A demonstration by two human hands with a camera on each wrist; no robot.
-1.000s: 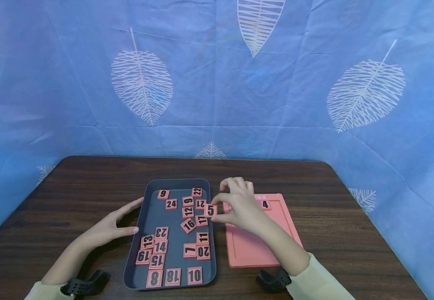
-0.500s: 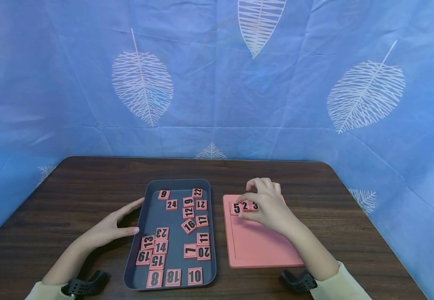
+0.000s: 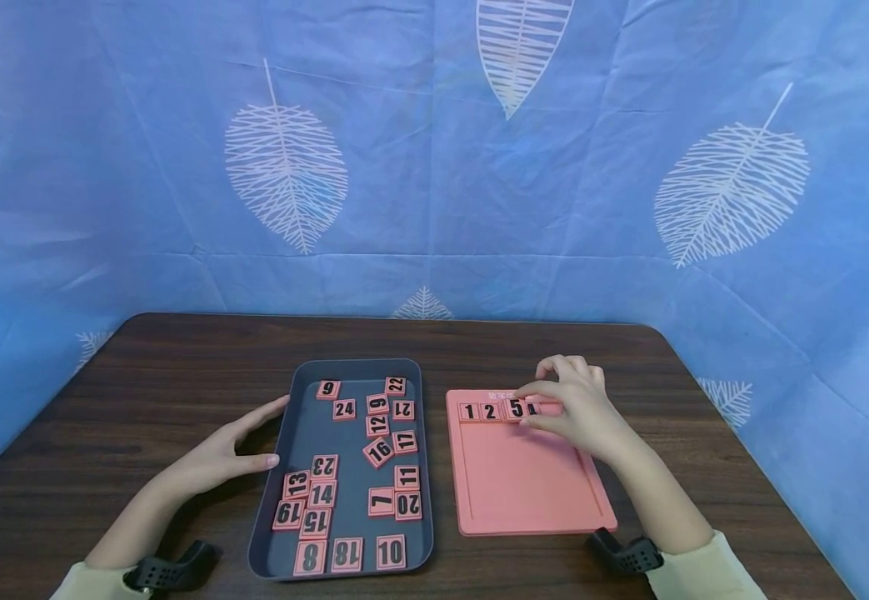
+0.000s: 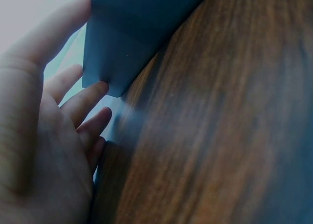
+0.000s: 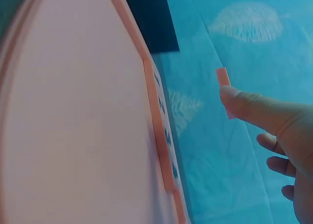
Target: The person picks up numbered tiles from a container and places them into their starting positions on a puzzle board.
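Tile 5 [image 3: 516, 408] is being pinched between thumb and index finger of the right hand [image 3: 580, 408]; grip is narrow, the other fingers bending behind. Tile is hovering over the top row of the pink board [image 3: 527, 483], the right wrist view showing it being held up clear of the row. Just left of the right fingertips, tile 2 [image 3: 489, 412] is lying in the row, with tile 1 [image 3: 467, 412] sitting farther left; tile 4 [image 3: 532, 409] is showing partly in the gap between thumb and index. Bare board is stretching from the right thumb toward the person. Left hand [image 3: 212, 458] is spreading thumb and index wide, their tips touching the left side of the dark tray [image 3: 355, 483]. Right of the left fingertips, loose number tiles are lying in that tray: tile 24 [image 3: 344, 409] level with the index tip, tile 23 [image 3: 324, 467] near the thumb, tile 8 [image 3: 310, 557] closer to the person. Wood-grain table [image 3: 179, 358] is running under both hands; blue curtain [image 3: 434, 167] is hanging beyond all fingertips.
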